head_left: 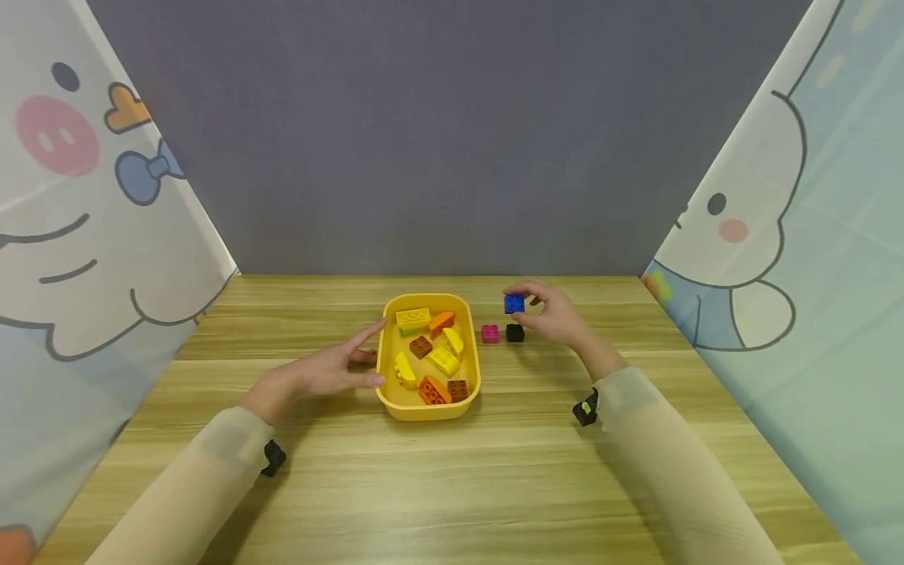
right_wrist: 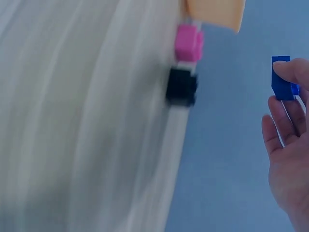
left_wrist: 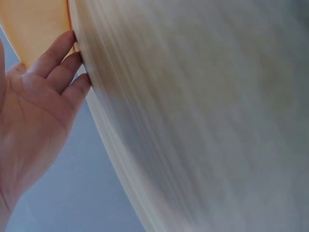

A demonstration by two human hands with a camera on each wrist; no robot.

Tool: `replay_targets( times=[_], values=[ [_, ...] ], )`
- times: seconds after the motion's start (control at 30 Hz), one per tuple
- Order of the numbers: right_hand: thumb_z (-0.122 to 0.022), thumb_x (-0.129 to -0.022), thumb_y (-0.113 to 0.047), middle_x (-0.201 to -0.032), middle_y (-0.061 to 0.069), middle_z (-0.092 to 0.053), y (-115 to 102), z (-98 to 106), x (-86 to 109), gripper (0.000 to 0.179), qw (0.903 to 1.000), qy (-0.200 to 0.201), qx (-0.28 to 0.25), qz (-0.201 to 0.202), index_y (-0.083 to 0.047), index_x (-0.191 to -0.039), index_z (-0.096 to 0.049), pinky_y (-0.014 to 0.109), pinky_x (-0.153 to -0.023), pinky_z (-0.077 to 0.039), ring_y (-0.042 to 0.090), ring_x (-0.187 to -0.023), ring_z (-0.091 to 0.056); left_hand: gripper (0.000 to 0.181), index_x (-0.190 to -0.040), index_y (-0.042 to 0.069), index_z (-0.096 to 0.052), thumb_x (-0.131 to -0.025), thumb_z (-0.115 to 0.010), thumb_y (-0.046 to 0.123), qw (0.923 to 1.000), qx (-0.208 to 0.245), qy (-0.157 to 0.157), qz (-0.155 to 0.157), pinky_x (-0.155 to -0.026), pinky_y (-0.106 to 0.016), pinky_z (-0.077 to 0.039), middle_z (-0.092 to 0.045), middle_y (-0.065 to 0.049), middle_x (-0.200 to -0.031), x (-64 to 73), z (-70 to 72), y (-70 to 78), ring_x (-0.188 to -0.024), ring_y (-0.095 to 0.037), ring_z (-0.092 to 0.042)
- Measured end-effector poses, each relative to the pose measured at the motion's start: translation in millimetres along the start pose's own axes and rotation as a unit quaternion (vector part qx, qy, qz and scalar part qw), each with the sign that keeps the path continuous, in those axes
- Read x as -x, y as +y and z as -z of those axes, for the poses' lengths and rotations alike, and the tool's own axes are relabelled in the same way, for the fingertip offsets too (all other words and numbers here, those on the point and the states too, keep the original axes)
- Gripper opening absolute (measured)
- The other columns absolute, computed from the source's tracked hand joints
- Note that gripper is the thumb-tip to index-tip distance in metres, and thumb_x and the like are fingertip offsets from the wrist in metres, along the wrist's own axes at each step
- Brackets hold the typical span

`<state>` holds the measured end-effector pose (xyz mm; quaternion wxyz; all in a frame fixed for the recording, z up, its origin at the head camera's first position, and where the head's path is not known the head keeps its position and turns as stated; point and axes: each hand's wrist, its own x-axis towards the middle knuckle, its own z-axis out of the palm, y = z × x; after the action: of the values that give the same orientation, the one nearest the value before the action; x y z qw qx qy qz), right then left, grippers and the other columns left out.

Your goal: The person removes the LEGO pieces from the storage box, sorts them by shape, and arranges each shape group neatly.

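Between thumb and fingers my right hand (head_left: 554, 317) pinches a blue toy brick (head_left: 514, 304), held above the table in the right wrist view. Below it on the table stand a black brick (head_left: 515, 333) and, to its left, a pink brick (head_left: 490, 333), a small gap between them. My left hand (head_left: 326, 370) rests at the left side of a yellow tray (head_left: 475, 369), its fingers spread and touching the wall. Inside the tray lie several bricks, among them a brown brick (head_left: 457, 390), an orange curved brick (head_left: 434, 390) and a yellow brick (head_left: 443, 362).
The wooden table (head_left: 452, 486) reaches back to a dark grey panel (head_left: 445, 141). Cloths printed with cartoon figures hang at the left (head_left: 106, 196) and right. Each wrist carries a small black device, one below the right sleeve (head_left: 636, 400).
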<state>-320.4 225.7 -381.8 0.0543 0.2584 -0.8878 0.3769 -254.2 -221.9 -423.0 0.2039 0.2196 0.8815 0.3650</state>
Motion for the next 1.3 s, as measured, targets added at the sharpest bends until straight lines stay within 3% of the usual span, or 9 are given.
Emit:
replay_targets(
  times=[0.17, 0.3, 0.73, 0.97, 1.3],
  values=[
    [-0.078, -0.099, -0.003, -0.142, 0.019, -0.067, 21, 14, 11.6, 0.045, 0.9994, -0.014, -0.005, -0.033, -0.006, -0.143, -0.069, 0.061, -0.107, -0.049, 0.039, -0.126, -0.060, 0.112, -0.177, 0.040, 0.004, -0.101, -0.076, 0.057, 1.0000, 0.000, 0.000, 0.004, -0.129, -0.076, -0.025, -0.047, -0.027, -0.169, 0.4, 0.2, 1.6, -0.157, -0.049, -0.045],
    [-0.078, -0.100, -0.005, -0.143, 0.020, -0.064, 35, 20, 17.8, 0.044, 0.9984, -0.022, 0.006, -0.052, -0.006, -0.144, -0.069, 0.055, -0.106, -0.050, 0.040, -0.126, -0.060, 0.112, -0.177, 0.040, 0.005, -0.101, -0.075, 0.057, 1.0000, -0.004, 0.000, 0.004, -0.128, -0.077, -0.026, -0.047, -0.028, -0.168, 1.8, -0.4, 3.3, -0.157, -0.050, -0.045],
    [-0.078, -0.102, -0.006, -0.140, 0.026, -0.064, 60, 19, 27.8, 0.044, 0.9904, -0.086, 0.023, -0.105, 0.000, -0.144, -0.067, 0.057, -0.105, -0.060, 0.043, -0.122, -0.069, 0.111, -0.177, 0.042, 0.005, -0.101, -0.075, 0.057, 0.9999, 0.005, -0.002, 0.009, -0.128, -0.078, -0.024, -0.047, -0.027, -0.169, 2.0, -0.7, 3.8, -0.157, -0.051, -0.044],
    [-0.079, -0.101, -0.007, -0.135, 0.028, -0.068, 66, 18, 25.6, 0.045, 0.9887, -0.108, 0.013, -0.104, 0.001, -0.143, -0.067, 0.056, -0.103, -0.061, 0.043, -0.119, -0.071, 0.111, -0.176, 0.044, 0.005, -0.100, -0.076, 0.058, 0.9999, 0.003, 0.002, 0.010, -0.128, -0.078, -0.024, -0.047, -0.026, -0.169, 1.5, 0.6, 2.8, -0.158, -0.050, -0.044],
    [-0.077, -0.104, -0.012, -0.136, 0.024, -0.070, 71, 14, 21.8, 0.047, 0.9808, -0.135, 0.039, -0.136, -0.005, -0.149, -0.066, 0.054, -0.106, -0.059, 0.040, -0.124, -0.069, 0.111, -0.177, 0.041, 0.004, -0.101, -0.075, 0.058, 1.0000, -0.002, 0.001, 0.004, -0.128, -0.077, -0.026, -0.047, -0.029, -0.168, 0.2, -1.1, 3.4, -0.157, -0.050, -0.045]
  ],
)
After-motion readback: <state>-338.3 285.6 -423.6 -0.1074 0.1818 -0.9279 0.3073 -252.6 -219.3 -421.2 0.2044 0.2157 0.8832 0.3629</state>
